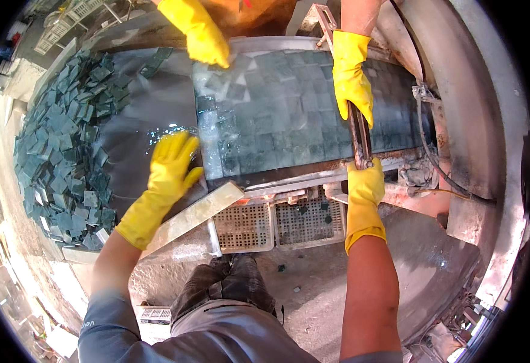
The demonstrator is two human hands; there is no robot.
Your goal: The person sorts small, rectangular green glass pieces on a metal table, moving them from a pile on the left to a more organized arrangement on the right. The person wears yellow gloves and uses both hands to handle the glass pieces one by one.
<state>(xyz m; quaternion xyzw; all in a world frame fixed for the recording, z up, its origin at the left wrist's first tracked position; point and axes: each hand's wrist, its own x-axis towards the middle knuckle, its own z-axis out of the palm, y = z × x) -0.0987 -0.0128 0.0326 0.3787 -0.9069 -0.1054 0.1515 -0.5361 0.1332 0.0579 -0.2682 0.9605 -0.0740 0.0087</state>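
My left hand (169, 164), in a yellow rubber glove, is spread open over the dark wet belt (138, 133), beside the laid sheet's left edge. My right hand (366, 187), gloved alike, is closed round the near end of a brown metal bar (360, 136). The bar lies across rows of flat greenish square glass pieces (277, 109). Gripping its far end is a co-worker's gloved hand (353, 78). The co-worker's other gloved hand (204, 37) is curled at the far edge of the sheet.
A heap of loose dark green square pieces (59, 151) covers the left end. A pale board (195, 215) slants along the near edge. Below stand two perforated crates (245, 228), the right one holding a few fragments. A black hose (431, 142) hangs by the machine frame at right.
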